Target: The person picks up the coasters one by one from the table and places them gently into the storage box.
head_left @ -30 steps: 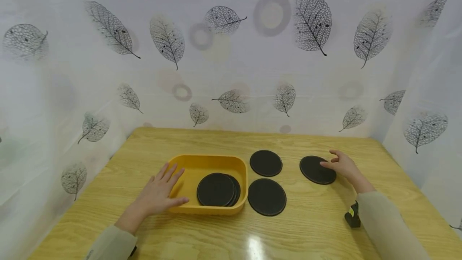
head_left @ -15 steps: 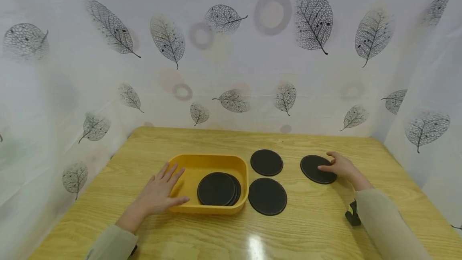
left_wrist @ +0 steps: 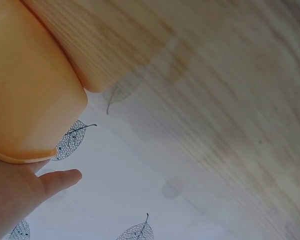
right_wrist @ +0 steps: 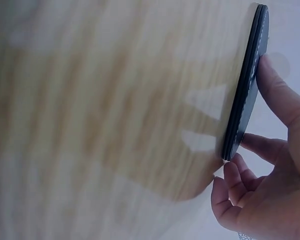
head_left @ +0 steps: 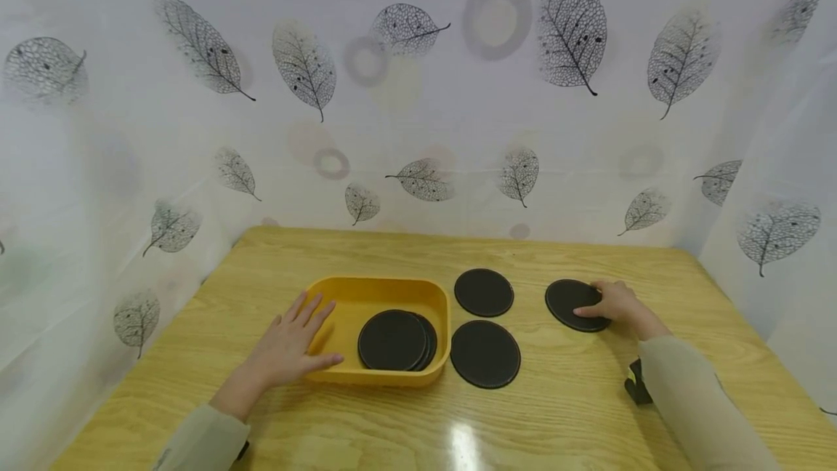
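Note:
In the head view my left hand [head_left: 288, 344] rests at the left rim of a yellow plastic basin [head_left: 375, 378], fingers spread and straight over the edge. Two or more round black coasters [head_left: 392, 340] lie overlapping inside the basin's right half. My right hand [head_left: 617, 307] grips the right edge of a small stack of round black coasters [head_left: 567, 302] lying flat on the table. The right wrist view shows the thumb [right_wrist: 275, 87] on the stack's top face, with the other fingers curled at its near edge.
Two more black discs lie to the right of the basin, one farther back [head_left: 484, 293] and one nearer [head_left: 485, 355]. Beneath everything is a pale wooden table [head_left: 392, 435]. A leaf-printed white curtain [head_left: 458, 115] hangs behind and at both sides.
My right hand has come down onto the right-hand coaster stack, its thumb and fingers closing at the edge. The left hand stays at the basin.

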`<state>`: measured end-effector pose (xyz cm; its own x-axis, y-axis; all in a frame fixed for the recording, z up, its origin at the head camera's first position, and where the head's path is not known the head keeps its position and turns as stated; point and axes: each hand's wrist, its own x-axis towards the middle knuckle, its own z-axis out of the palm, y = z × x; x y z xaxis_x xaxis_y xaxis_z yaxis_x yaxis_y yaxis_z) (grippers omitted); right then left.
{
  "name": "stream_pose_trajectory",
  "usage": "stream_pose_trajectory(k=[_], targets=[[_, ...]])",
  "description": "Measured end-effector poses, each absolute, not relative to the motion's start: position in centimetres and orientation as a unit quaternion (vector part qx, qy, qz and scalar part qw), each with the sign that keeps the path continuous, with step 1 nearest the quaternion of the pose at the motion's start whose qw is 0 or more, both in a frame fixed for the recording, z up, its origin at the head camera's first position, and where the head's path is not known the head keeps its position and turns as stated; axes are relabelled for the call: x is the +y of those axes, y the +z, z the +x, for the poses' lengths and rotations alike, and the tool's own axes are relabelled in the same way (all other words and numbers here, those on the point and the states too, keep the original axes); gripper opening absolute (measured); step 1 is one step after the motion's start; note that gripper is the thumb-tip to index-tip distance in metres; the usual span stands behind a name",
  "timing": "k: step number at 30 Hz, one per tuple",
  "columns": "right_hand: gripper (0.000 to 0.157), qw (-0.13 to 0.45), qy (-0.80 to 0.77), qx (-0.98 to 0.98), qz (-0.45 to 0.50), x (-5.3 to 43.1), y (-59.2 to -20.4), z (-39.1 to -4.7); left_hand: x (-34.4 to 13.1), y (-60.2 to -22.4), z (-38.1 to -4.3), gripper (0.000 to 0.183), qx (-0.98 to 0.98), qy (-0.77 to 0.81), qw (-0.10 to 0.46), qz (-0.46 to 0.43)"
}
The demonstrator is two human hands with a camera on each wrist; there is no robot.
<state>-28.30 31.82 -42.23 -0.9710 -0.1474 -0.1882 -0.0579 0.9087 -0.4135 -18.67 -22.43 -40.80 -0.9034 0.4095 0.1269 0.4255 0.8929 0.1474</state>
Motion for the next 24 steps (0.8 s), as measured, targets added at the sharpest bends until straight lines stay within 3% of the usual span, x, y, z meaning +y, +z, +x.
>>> stream_pose_trajectory(k=[15, 24], targets=[[0.074, 0.118, -0.219, 0.968, -0.021, 31.7, -41.1, -28.0, -22.5, -41.0, -18.8, 0.083, -0.971, -0.085, 0.052, -0.219], [0.066, 0.138, -0.341, 0.93, -0.022, 32.3, -40.6, -27.0, -22.5, -40.9, -18.8, 0.083, -0.971, -0.085, 0.051, -0.217]])
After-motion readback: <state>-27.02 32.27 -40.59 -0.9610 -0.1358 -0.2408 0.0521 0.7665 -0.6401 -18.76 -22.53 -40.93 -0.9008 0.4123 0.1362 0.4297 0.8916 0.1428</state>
